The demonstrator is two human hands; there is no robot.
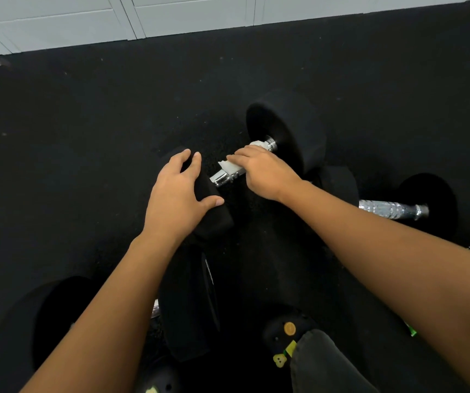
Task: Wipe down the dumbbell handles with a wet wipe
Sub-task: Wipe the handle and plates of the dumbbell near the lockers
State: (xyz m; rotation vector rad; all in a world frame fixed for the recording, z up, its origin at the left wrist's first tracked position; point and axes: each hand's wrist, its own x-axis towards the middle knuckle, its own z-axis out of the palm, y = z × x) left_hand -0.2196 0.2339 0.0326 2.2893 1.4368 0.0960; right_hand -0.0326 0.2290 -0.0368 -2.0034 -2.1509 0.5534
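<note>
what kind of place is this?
Probably a gym or home workout room: black rubber floor, rubber-headed dumbbells with chrome handles lying on it, the right hand holding a wet wipe on one handle. White panelled doors at the far edge.

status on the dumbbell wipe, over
Left hand grips the near end of the dumbbell. Right hand holds the wipe on its handle. Second dumbbell close right, not blocking.
</note>
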